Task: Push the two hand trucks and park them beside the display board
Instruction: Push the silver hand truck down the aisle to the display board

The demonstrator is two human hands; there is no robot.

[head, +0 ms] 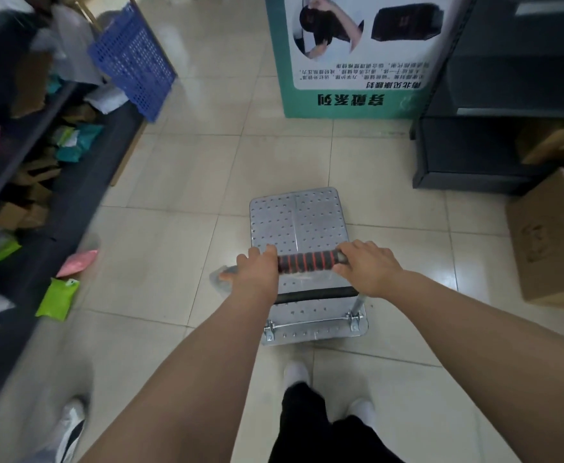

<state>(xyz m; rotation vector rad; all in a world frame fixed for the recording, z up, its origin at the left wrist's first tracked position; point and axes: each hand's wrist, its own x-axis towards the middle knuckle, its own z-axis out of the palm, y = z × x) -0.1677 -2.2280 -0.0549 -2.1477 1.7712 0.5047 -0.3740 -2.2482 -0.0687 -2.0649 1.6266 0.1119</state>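
Head view: a person grips the handle point(307, 261) of a silver hand truck point(299, 225) on a tiled floor, the left hand point(257, 267) wrapped around the bar's left end and the right hand point(367, 265) curled over its right end, fingers closed on the bar either side of the red-and-black grip. Its perforated platform points toward the green-and-white display board point(357, 58), which stands ahead of the truck and apart from it. Left of the truck runs a dark shelf point(23, 168) of packets; right of it sits a cardboard box point(551, 242)
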